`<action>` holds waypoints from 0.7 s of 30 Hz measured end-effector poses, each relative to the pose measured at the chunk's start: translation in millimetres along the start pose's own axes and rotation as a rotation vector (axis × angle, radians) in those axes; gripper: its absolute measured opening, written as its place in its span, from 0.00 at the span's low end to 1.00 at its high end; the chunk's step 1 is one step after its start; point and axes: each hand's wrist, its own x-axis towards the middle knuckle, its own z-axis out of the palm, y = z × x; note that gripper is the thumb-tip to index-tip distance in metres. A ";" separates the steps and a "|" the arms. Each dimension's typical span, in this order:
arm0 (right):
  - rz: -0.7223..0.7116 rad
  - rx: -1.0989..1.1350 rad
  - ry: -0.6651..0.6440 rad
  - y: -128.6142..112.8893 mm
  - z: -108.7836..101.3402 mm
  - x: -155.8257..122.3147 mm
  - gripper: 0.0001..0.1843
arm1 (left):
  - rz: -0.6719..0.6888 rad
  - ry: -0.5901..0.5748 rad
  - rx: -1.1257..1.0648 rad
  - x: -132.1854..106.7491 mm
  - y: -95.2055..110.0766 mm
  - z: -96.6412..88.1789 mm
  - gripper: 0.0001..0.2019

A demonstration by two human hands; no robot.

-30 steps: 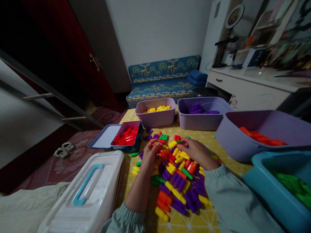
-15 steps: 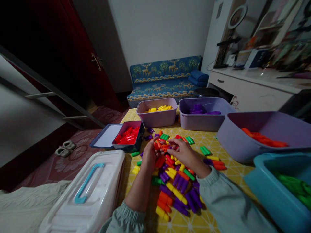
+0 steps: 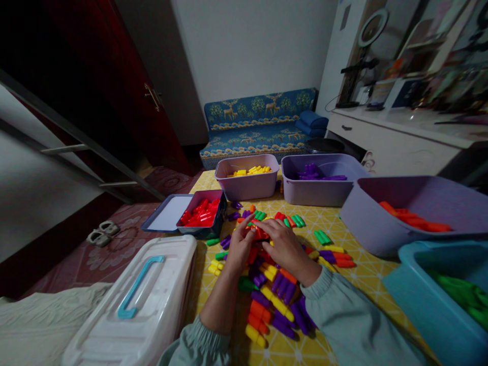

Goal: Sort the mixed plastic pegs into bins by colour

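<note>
Over the far part of a mixed heap of bullet-shaped plastic toy pieces [image 3: 280,290], my two hands are brought close together. My left hand [image 3: 238,249] is cupped around a few red plastic pieces [image 3: 260,234]. From the right, the curled fingers of my right hand [image 3: 286,246] press onto the same red pieces, hiding part of them. Purple, yellow, orange, green and red pieces lie beneath and in front of both hands, many joined side by side. Small groups, such as a green cluster [image 3: 322,237], lie apart on the yellow tablecloth [image 3: 297,351].
A tin box [image 3: 217,231] with red pieces stands at left, near a white lidded box [image 3: 163,290]. Purple tubs hold yellow [image 3: 244,190], purple [image 3: 316,195] and orange pieces [image 3: 375,236]. A turquoise tub [image 3: 427,295] with green pieces is at right.
My right hand has shifted slightly left and turned palm-down, closing over the red pieces with my left hand. The hands are now nearer each other.
</note>
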 end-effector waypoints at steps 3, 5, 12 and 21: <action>0.029 0.019 0.020 1.3 0.4 0.3 0.30 | 0.004 0.010 0.062 -1.0 1.4 0.9 0.26; 0.040 0.064 0.045 4.7 2.4 0.7 0.29 | -0.010 0.003 0.065 -0.9 1.3 1.1 0.26; 0.131 0.192 0.021 22.7 7.5 0.3 0.27 | -0.092 -0.019 -0.025 -0.7 3.3 2.0 0.30; 0.339 0.649 0.285 14.6 -7.5 6.2 0.13 | -0.064 -0.071 0.050 -0.6 3.9 3.4 0.23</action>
